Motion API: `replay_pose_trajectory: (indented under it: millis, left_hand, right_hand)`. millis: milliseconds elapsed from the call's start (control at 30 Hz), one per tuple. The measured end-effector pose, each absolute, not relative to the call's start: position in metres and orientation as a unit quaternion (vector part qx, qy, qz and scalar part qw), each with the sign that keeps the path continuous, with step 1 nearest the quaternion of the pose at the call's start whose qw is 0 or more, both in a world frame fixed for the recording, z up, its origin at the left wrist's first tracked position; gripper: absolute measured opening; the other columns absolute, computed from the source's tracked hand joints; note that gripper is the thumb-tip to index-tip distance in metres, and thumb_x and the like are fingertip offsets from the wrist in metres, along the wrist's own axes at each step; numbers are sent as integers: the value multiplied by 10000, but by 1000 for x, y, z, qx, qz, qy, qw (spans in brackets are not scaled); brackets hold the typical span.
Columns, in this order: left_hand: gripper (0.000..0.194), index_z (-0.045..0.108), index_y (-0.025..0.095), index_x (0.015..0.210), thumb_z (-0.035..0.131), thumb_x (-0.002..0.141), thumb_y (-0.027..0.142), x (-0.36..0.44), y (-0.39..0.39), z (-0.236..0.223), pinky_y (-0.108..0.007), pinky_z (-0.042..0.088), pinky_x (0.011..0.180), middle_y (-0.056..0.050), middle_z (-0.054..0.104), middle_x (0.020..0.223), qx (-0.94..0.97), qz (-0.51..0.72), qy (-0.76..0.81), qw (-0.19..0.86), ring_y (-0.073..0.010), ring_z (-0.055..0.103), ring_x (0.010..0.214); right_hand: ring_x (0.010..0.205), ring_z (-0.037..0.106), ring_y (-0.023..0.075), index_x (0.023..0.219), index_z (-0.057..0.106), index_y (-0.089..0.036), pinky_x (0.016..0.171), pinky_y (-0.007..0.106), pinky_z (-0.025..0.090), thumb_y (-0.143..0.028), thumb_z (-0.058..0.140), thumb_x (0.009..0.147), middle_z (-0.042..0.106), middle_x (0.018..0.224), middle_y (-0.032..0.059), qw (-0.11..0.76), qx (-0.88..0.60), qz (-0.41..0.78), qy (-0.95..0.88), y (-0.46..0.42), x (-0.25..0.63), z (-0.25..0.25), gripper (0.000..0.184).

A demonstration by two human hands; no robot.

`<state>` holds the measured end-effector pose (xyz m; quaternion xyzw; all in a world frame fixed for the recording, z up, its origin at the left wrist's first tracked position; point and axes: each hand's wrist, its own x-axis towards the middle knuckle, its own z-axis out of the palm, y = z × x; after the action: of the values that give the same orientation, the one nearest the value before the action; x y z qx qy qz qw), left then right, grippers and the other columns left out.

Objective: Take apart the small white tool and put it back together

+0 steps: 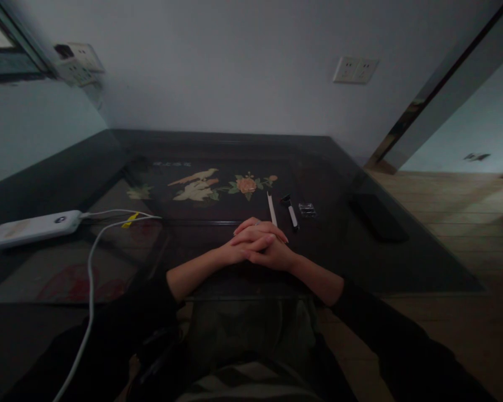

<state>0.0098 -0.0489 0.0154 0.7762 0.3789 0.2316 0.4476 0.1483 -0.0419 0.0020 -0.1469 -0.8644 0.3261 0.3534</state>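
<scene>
My left hand and my right hand are clasped over the dark tabletop near its front edge. Their fingers are laced together and closed, with no object showing in them. Just beyond the knuckles lies a narrow white strip, its near end close to my fingers. To its right rests a razor with a white and black handle, head pointing away from me. Beside the razor is a small clear pack with dark pieces in it, too small to make out.
A white power bank lies at the left, with a white cable running over my left forearm and a yellow tag. A flat black phone-like slab is at the right. Behind the glossy table, the wall carries sockets.
</scene>
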Motion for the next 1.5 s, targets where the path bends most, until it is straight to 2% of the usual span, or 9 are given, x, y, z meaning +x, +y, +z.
replay_pose_trajectory:
  millis: [133,333,800,1167,1333,1500]
  left_hand:
    - [371,659,255,1020,428,740,330,8,-50,15,-364,417,989,-19,703,1098,769,238,373,462,-242,519,1216]
    - [299,642,308,970,458,741,363,10,-48,16,-359,354,1100,15,661,1211,779,242,333,473,-216,518,1228]
    - [287,640,297,975,407,846,405,8,-46,11,-348,372,1097,2,660,1147,789,268,297,466,-211,538,1203]
    - [276,636,316,985,427,826,403,9,-48,12,-333,370,1103,22,657,1185,788,251,324,460,-207,527,1208]
    - [320,613,263,1043,376,866,385,8,-46,14,-310,365,1080,-15,636,1202,803,246,303,450,-197,522,1205]
    - [321,608,234,1031,362,875,369,9,-46,22,-306,365,1067,-44,635,1217,779,239,313,488,-204,527,1226]
  right_hand:
    - [1105,524,251,1101,687,-220,957,484,478,-275,578,875,566,1119,90,348,-155,324,-866,-42,148,3,256]
    - [1082,527,249,1103,687,-229,935,486,493,-288,575,879,576,1103,88,356,-148,313,-868,-41,147,1,257]
    - [1091,528,248,1105,693,-208,935,456,498,-273,576,881,581,1112,94,363,-140,307,-868,-41,147,0,261]
    - [1087,530,256,1099,695,-216,934,467,491,-259,591,865,582,1097,92,369,-138,317,-863,-40,148,-2,260]
    - [1078,536,258,1103,696,-195,920,461,495,-260,593,869,576,1096,106,365,-147,325,-860,-40,148,-1,264]
    - [1130,505,250,1140,680,-218,979,469,458,-291,563,896,586,1106,93,348,-153,354,-854,-37,148,-1,281]
